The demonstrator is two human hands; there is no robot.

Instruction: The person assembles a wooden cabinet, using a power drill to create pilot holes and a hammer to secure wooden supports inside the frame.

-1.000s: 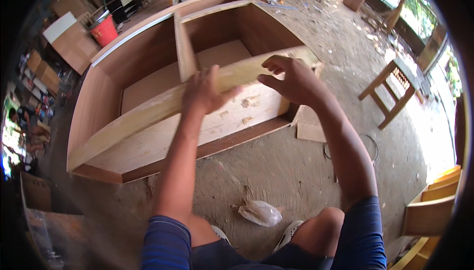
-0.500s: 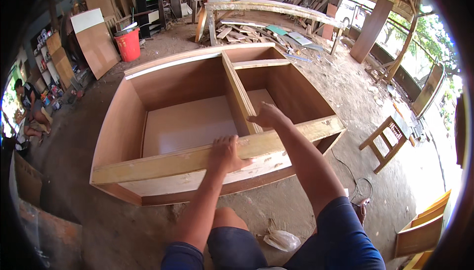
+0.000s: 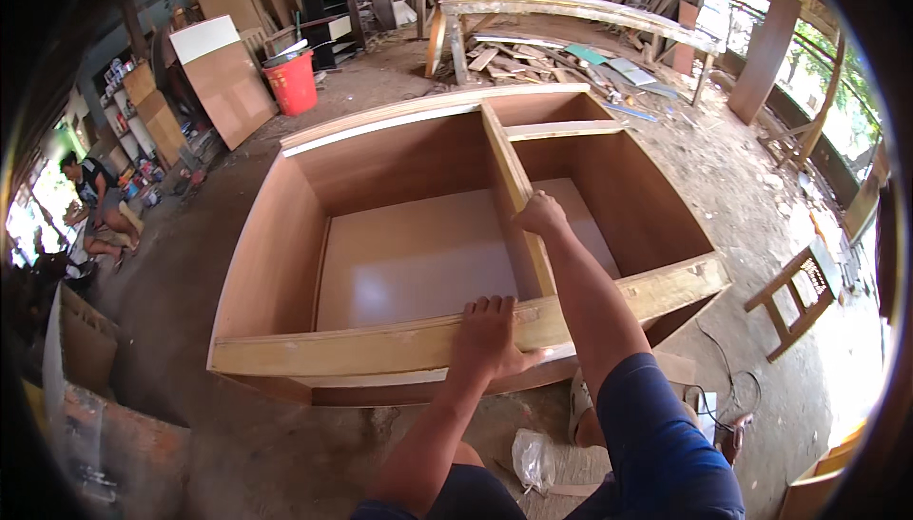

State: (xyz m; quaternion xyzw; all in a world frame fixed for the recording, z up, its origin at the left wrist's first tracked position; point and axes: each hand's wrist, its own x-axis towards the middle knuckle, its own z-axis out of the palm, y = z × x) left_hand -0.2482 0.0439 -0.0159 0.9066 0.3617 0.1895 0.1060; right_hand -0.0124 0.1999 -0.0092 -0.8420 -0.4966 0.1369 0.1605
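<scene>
Evidently, the main item is a large brown cabinet carcass (image 3: 409,244), lying on the dusty workshop floor (image 3: 247,453) directly before the person, its open side facing up. A pale wooden divider (image 3: 504,159) splits it into a wide left compartment and a narrower right side; the right side is parted again by a short crosspiece (image 3: 566,129) near the far end. A thick yellowish rail (image 3: 333,354) forms the near edge, its surface marked and scuffed. Beyond the carcass stands a long trestle (image 3: 580,14), with a pile of scrap boards (image 3: 533,64) below and around it. A wooden stool (image 3: 824,268) is noted at right, a red bucket (image 3: 291,85) at far left.

Hands: the left hand (image 3: 487,337) is open, fingers laid over the rail, thumb spread along its outer face; pressure cannot be determined. The right hand (image 3: 542,214) is curled closed over the divider's top edge.
</scene>
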